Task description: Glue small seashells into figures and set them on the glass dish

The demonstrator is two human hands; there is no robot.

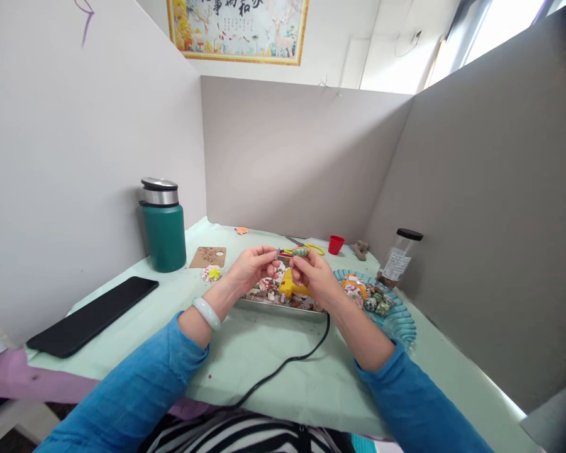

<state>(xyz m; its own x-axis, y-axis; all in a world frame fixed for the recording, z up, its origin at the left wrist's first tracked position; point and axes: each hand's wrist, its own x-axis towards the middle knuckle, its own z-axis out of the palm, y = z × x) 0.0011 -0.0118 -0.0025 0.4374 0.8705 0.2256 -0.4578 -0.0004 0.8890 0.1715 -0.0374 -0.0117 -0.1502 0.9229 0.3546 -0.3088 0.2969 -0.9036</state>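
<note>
Over a metal tray (273, 306), my two hands are raised close together. My left hand (255, 267) is closed in a pinch on a small greyish piece (278, 253), too small to name. Between the thumb and fingers of my right hand (314, 274) is a green speckled shell (300, 251). Beneath them in the tray lie a yellow glue gun (290, 285), partly hidden by my right hand, and many small shell-like pieces (265, 285). Yellow-handled scissors (317, 248) lie behind my right hand.
On the right, a blue ridged plate (405, 324) holds speckled shells and decorated pieces. A jar (397, 258), red cup (336, 245), green bottle (164, 236), black phone (94, 314), brown card (202, 257) and flower piece (212, 273) stand around. A black cord (287, 361) crosses the front. Grey partitions enclose the table.
</note>
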